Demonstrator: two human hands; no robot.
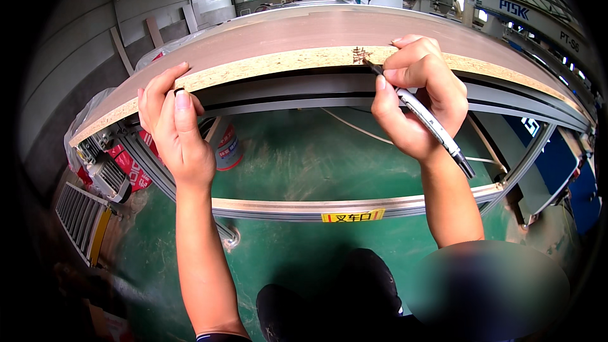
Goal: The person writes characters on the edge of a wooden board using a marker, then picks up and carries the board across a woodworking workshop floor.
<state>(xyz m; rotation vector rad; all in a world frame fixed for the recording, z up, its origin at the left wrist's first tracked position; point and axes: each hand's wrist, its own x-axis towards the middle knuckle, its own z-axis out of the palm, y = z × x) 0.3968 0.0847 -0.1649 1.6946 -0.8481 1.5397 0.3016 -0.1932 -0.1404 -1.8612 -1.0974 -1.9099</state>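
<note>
A chipboard panel [278,62] with a brown top face lies before me, its raw edge facing me. My right hand [421,88] pinches a marker pen [430,120] with a whitish barrel and black ends. The pen slants down to the right, its tip against dark handwritten marks [361,55] on the panel's edge. Farther left, my left hand [177,120] is at the same edge, one fingertip resting on the top corner. A small black piece, like a pen cap, shows at its thumb tip; the fingers hide most of it.
An aluminium-profile frame [291,94] carries the panel, with a lower rail [297,208] bearing a yellow label [353,216]. Beneath stands a bucket [228,149] on the green floor [285,152]. A motor [107,177] and a roller conveyor [81,218] are at left; large machinery [525,16] stands at right.
</note>
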